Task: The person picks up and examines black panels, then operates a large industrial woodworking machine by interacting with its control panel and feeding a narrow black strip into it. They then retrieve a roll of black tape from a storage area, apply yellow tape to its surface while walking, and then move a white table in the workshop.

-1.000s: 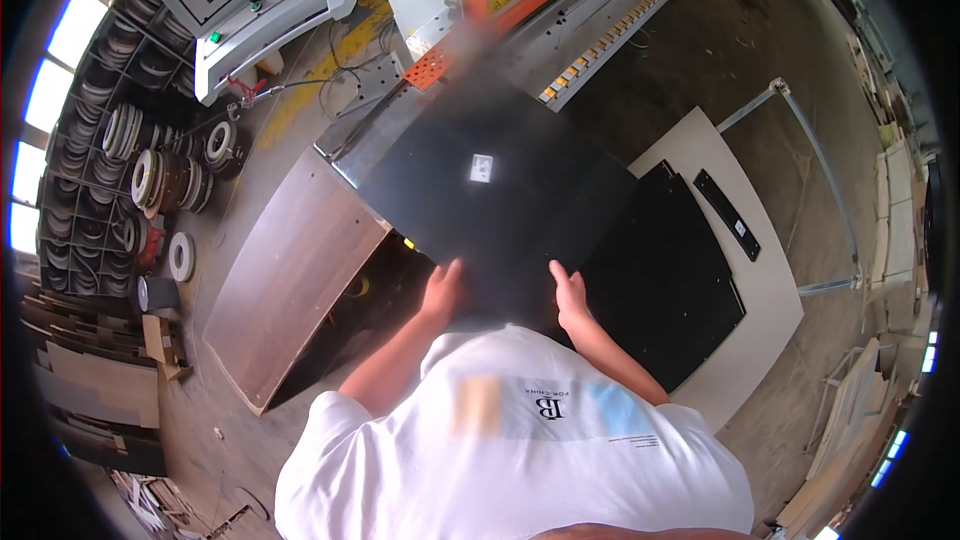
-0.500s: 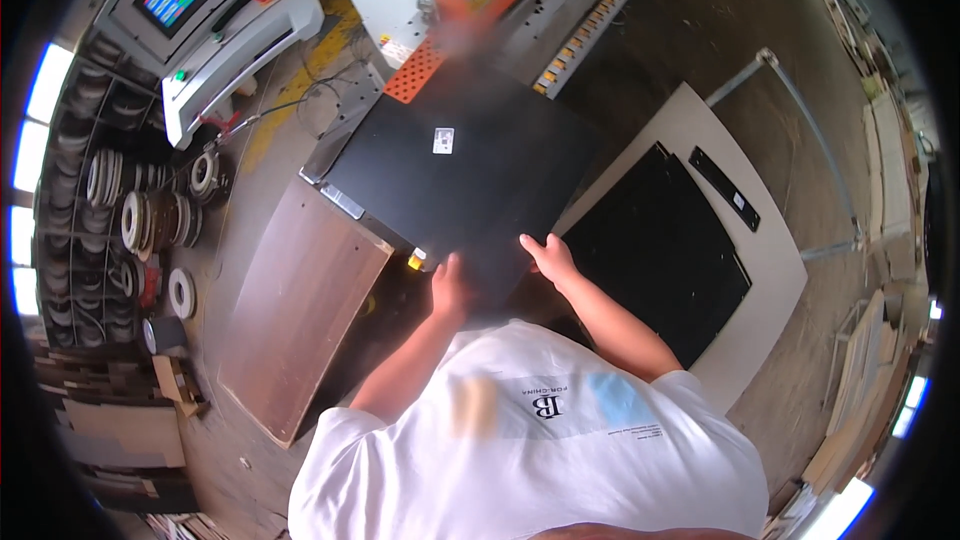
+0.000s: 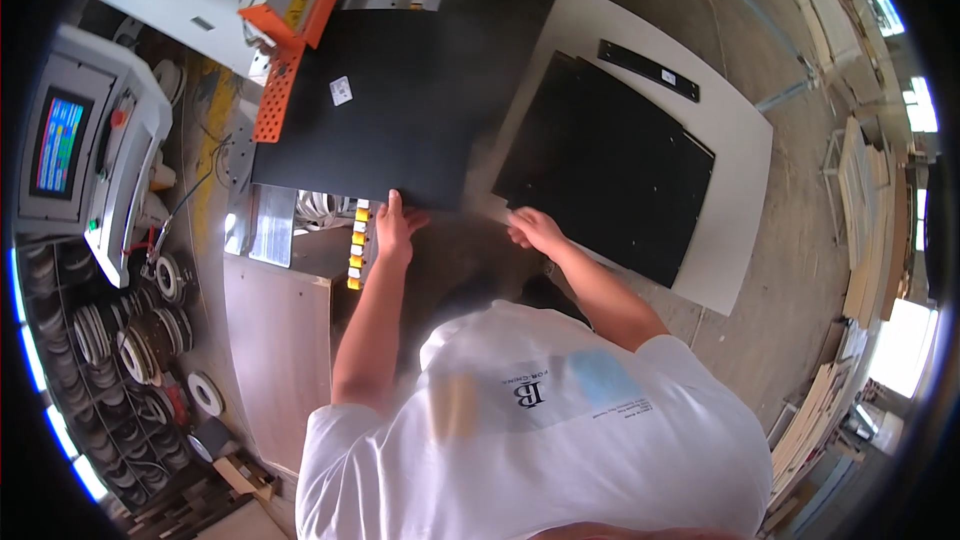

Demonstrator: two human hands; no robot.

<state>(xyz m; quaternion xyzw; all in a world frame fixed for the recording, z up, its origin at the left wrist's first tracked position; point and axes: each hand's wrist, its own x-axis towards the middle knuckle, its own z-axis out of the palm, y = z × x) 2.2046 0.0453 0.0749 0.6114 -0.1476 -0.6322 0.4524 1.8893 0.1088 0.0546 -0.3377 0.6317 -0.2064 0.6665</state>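
Observation:
A flat black panel [image 3: 390, 110] with a small white label [image 3: 341, 91] lies in the machine, under its orange guard [image 3: 279, 85]. My left hand [image 3: 395, 227] grips the panel's near edge, thumb on top and the other fingers partly hidden. Off that panel, my right hand [image 3: 537, 232] has its fingers curled, close by the near-left corner of other black panels [image 3: 610, 165]. What those fingers hold, if anything, cannot be made out. These panels rest on a pale board [image 3: 735, 190], beside a narrow black strip [image 3: 648, 71] with its own label.
A control console [image 3: 68, 145] with a lit screen stands at the left. Below the machine is a brown wooden board [image 3: 280, 350], next to a row of yellow-and-white rollers [image 3: 356, 250]. Rolls of edge banding [image 3: 140, 350] fill the lower left. Stacked boards [image 3: 825, 410] line the right.
My view has turned toward the right. My right hand has left the labelled panel and moved to the panels on the pale board. My left hand stays on the labelled panel's edge.

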